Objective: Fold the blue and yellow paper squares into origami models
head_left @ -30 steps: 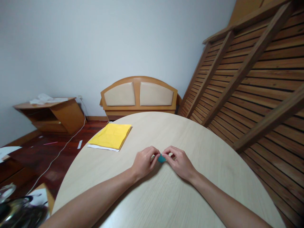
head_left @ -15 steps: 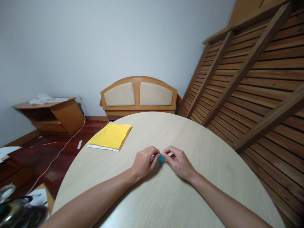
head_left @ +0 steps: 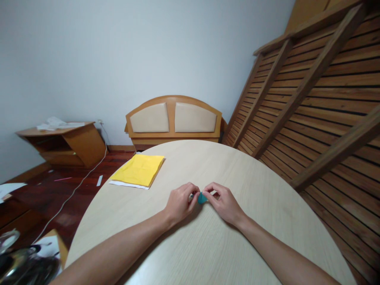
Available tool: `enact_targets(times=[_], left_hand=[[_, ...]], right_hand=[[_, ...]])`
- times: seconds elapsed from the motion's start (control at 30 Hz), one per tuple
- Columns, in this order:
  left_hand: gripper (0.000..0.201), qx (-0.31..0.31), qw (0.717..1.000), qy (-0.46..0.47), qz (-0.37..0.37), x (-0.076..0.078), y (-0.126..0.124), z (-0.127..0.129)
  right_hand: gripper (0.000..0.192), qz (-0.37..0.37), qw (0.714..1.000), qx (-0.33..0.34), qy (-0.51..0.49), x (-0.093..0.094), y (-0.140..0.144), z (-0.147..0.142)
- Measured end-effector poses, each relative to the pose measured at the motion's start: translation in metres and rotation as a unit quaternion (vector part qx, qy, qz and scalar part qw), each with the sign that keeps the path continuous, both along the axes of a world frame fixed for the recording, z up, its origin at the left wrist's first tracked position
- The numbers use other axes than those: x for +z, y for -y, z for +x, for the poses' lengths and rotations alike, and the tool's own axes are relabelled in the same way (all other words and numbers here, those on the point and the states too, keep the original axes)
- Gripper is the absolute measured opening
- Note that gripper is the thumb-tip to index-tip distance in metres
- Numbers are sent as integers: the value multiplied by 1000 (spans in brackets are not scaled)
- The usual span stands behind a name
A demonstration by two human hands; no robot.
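My left hand (head_left: pixel 179 204) and right hand (head_left: pixel 226 204) both pinch one small teal piece (head_left: pixel 202 198) between thumb and fingertips, low over the round table (head_left: pixel 208 245), near its middle. Judged light and thin, likely folded paper: soft, creases easily, so hold the edges and pinch gently. Teal, matte, mostly hidden by my fingers; exact shape unclear. Yellow sheets (head_left: pixel 139 169) lie well apart, on my left.

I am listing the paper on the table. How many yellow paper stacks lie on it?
1. The yellow paper stack lies at the table's far left edge, on white sheets. More could be hidden below the picture.
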State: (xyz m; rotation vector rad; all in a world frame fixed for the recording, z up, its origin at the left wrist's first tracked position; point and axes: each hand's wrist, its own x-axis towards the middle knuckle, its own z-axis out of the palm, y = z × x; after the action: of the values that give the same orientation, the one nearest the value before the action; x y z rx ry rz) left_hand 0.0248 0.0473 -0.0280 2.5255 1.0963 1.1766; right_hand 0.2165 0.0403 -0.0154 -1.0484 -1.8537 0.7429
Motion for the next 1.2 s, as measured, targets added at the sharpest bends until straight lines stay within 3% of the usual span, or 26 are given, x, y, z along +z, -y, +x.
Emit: enact_targets(times=[0.43,0.83,1.2], left_hand=[[13,14,1000,15,-10,-3,-1,0],[12,-14,1000,-1,26,-2,-1,-2],[12,-35,999,-7,40,-2,-1,-2]], right_hand=[[17,-13,1000,-3,-25,-4,-3,1],[4,25,999,17,39,-1,-1,2],[8,90,992,22,86,0,-1,3]])
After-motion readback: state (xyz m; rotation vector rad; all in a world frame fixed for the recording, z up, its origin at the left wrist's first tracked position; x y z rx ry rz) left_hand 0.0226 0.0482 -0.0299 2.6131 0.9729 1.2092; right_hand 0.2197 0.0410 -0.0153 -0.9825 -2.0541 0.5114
